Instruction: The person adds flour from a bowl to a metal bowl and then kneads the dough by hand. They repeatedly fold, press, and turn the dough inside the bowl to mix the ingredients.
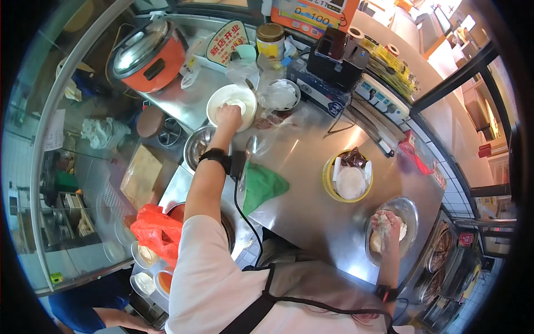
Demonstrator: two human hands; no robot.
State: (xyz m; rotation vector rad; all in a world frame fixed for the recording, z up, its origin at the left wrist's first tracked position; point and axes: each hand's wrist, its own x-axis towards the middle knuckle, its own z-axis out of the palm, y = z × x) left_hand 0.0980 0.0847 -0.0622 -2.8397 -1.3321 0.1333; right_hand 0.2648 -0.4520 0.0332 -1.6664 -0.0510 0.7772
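Note:
My left hand [229,117] reaches into a white bowl [214,100] at the far side of the counter. Its fingers are curled closed, and what they hold is hidden; something white lies in the bowl beside them. My right hand [385,222] is in an oval metal basin [410,214] at the right, its fingers bent and coated with white, sticky bits. Pale dough [377,242] lies under and around this hand, partly covered by it. A metal bowl [196,146] stands beneath my left forearm, with a spoon [251,146] to its right.
A yellow-rimmed container [328,186] holds a white round item and a dark packet. A green cloth or bag [262,186] lies mid-counter, a red plastic bag [158,231] at left. An orange cooker [150,75] stands at back left. A black cable [245,217] hangs from my left wrist.

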